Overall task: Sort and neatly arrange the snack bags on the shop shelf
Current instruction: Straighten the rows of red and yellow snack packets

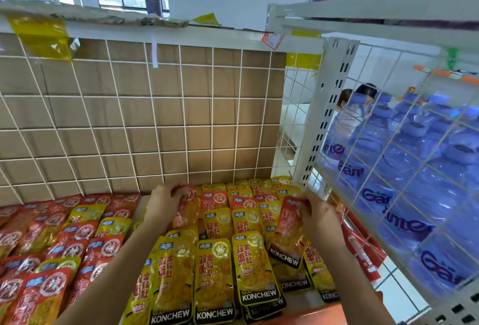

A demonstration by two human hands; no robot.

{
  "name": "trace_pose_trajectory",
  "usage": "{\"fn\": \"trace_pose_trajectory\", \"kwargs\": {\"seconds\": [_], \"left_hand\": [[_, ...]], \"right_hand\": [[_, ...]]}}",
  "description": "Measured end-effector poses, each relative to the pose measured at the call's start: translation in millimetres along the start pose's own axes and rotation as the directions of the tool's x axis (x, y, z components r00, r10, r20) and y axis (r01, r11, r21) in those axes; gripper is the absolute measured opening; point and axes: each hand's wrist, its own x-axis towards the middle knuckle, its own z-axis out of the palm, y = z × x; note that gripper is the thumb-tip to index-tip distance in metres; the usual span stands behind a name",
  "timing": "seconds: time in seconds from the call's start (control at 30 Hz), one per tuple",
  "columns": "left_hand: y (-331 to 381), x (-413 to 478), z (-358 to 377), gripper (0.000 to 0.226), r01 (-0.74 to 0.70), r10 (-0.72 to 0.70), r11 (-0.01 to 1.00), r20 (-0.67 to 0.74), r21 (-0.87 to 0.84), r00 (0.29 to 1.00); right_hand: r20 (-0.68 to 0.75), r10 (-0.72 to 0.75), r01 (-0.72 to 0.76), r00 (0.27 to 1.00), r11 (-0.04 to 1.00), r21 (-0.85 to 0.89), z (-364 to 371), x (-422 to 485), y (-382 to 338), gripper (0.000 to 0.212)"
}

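Gripping a glossy red plastic snack bag [185, 210], left hand [166, 199] curls its fingers round the top; right hand [320, 214] pinches a second red bag [286, 223]. Both are over rows of yellow KONCHEW bags [215, 273] on the white shelf [140, 210]. Red bag pile [51, 247] at left, white wire grid over brown cardboard [129, 117] behind, blue water bottles [401, 169] at right.

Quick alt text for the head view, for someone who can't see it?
The left hand grips one red snack bag and the right hand another red bag, both over rows of yellow bags on the shelf. A mostly red pile lies to the left; water bottles stand at right.
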Motion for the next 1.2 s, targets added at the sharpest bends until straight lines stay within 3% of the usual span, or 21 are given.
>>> {"fn": "trace_pose_trajectory", "kwargs": {"seconds": [0.17,0.33,0.5,0.6,0.8,0.9,1.07,1.2], "left_hand": [[19,15,-15,0.012,-0.104,0.074,0.978,-0.169,-0.178,0.983],[39,12,-36,0.011,-0.198,0.133,0.947,-0.255,-0.251,0.958],[54,-9,-57,0.017,-0.281,0.238,0.941,-0.220,-0.189,0.946],[54,-25,-72,0.037,-0.342,0.322,0.934,-0.170,-0.105,0.932],[43,-65,-88,0.055,-0.340,0.338,0.940,-0.056,-0.018,0.939],[32,-86,-94,0.058,-0.301,0.303,0.953,-0.062,0.032,0.951],[14,-125,-107,0.034,-0.164,0.160,0.986,-0.138,-0.015,0.977],[2,-158,-124,0.047,-0.034,0.019,0.996,-0.179,-0.079,0.984]], "right_hand": [[-0.175,-0.068,0.078,0.982,0.995,0.054,-14,8,-4,0.007],[-0.190,-0.104,0.133,0.976,0.980,0.150,-31,9,-9,0.012],[-0.216,-0.106,0.160,0.971,0.956,0.248,-49,6,-15,0.022],[-0.197,-0.090,0.150,0.976,0.937,0.315,-54,2,-15,0.024],[-0.056,-0.129,0.140,0.990,0.882,0.451,-53,-9,-14,0.034],[0.034,-0.168,0.133,0.985,0.874,0.467,-48,-15,-15,0.026],[0.135,-0.257,0.164,0.957,0.863,0.478,-31,-23,-22,0.016],[0.249,-0.314,0.169,0.916,0.866,0.470,-15,-32,-32,0.015]]}}
